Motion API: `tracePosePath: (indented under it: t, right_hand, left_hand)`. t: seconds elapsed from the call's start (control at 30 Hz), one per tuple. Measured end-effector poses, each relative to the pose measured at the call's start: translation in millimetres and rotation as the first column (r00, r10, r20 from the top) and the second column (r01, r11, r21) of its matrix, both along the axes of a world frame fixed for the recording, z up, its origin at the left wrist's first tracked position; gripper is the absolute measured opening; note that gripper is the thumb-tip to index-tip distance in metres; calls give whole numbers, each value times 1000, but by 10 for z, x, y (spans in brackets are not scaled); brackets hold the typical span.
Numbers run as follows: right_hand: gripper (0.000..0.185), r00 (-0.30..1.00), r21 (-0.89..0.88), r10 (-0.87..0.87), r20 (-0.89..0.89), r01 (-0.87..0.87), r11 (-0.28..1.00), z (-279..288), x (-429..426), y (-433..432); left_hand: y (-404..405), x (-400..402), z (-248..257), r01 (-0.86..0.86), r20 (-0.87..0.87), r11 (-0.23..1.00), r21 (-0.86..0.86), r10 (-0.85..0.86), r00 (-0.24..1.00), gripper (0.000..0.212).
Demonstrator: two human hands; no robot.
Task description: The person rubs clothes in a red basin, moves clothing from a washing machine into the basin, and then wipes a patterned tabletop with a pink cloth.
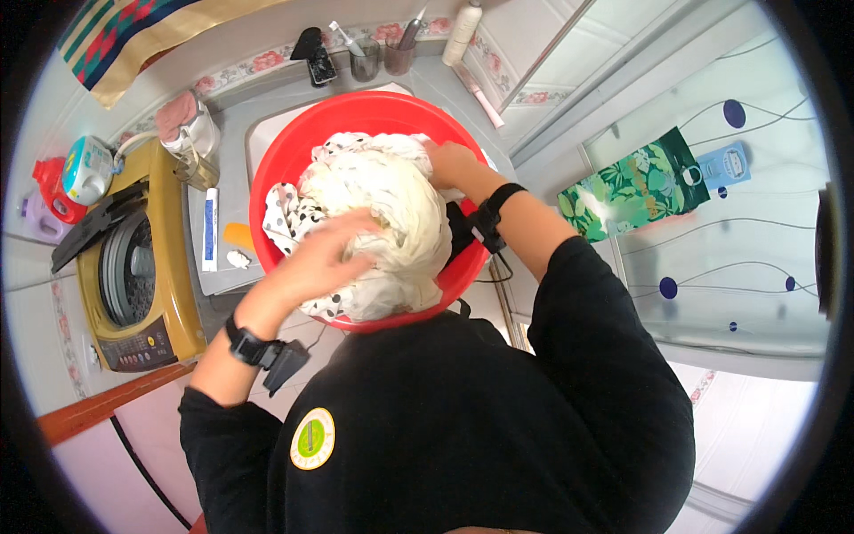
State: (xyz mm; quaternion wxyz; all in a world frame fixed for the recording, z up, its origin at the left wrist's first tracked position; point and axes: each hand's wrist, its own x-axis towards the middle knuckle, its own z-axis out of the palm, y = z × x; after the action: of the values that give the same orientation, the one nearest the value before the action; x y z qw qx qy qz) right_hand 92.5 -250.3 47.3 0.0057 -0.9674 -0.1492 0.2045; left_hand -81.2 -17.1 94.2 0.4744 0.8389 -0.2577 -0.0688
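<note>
A red plastic basin (293, 143) rests on the grey washbasin counter before me, filled with laundry. On top lies a bunched cream-white cloth (373, 180); white fabric with black dots (283, 210) shows around it, and a piece of black fabric (458, 230) lies at the right. My left hand (333, 257) is over the left part of the cream cloth, fingers apart and blurred. At the far right of the heap, my right hand (450, 163) has its fingers bent against the white fabric; whether they grip it is hidden. Both wrists wear black strapped devices.
A gold top-loading washing machine (140, 267) stands at left with its lid raised, detergent bottles (87, 170) behind it. A toothpaste box (210, 230) lies on the counter. Cups with toothbrushes (365, 63) line the back. A green patterned bag (634, 187) hangs at right by frosted glass.
</note>
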Motion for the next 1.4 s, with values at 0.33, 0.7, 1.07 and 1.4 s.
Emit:
tracePosePath:
  t: [0.33,0.7,1.07,1.4]
  right_hand:
    - [51,969,266,179,169,-219,939,1315,-293,-273]
    - [98,985,205,55,-161,-21,979,939,-1131,-402]
    - [68,552,525,-201,-809,833,176,346,-1189,-376]
    - [69,255,246,-58,-965,962,118,-389,-561,-192]
  left_hand:
    - [911,-196,-821,-678,-22,724,132,686,728,84]
    - [1076,129,-1135,-762,-272,639,-101,719,639,59]
    - [1073,80,-975,-741,-99,669,57,742,663,57]
    - [990,53,-874,-691,-160,713,117,700,696,60]
